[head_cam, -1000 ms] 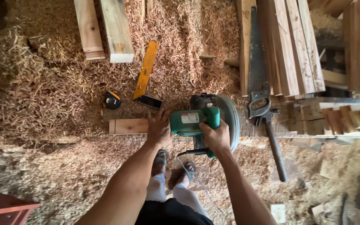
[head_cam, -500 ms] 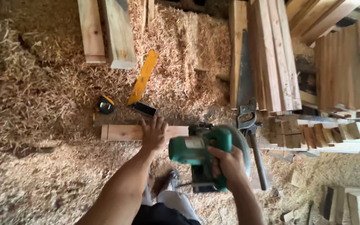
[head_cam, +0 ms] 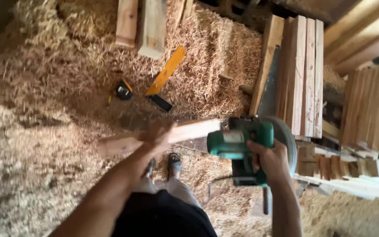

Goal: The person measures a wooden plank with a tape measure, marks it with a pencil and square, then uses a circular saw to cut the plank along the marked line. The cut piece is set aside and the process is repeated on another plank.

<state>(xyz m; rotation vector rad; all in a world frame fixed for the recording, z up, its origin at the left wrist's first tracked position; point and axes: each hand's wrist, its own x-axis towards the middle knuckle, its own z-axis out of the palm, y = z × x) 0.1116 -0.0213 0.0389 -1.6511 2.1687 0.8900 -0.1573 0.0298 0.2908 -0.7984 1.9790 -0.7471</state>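
Left hand (head_cam: 159, 134): motion-blurred; grasps a short pale wood offcut (head_cam: 185, 131) near its middle, the piece held roughly level above the floor, one end toward the left, the other just beside the saw. Whether the fingers are spread or pressed together cannot be told through the blur.

Right hand (head_cam: 270, 160): fingers curled tight and pressed together around the handle of a green circular saw (head_cam: 241, 142). Saw held off the ground, right of centre, its round grey blade guard on the far-right side of the body.

Floor: thick layer of wood shavings (head_cam: 44, 109) across the left and centre.

Yellow-bladed square with black stock (head_cam: 165, 74): lying on the shavings, far of the offcut, well apart from both hands.

Black and yellow tape measure (head_cam: 123, 90): just left of the square.

Handsaw (head_cam: 268, 90): leaning along the left edge of a stack of sawn boards (head_cam: 305, 74), far right.

Two thick timber lengths (head_cam: 141, 24): far centre-left, ends pointing toward the person.

Short cut blocks in a row (head_cam: 330, 164): right, just beyond the circular saw.

Sandalled foot (head_cam: 174, 161): near centre, below the offcut.
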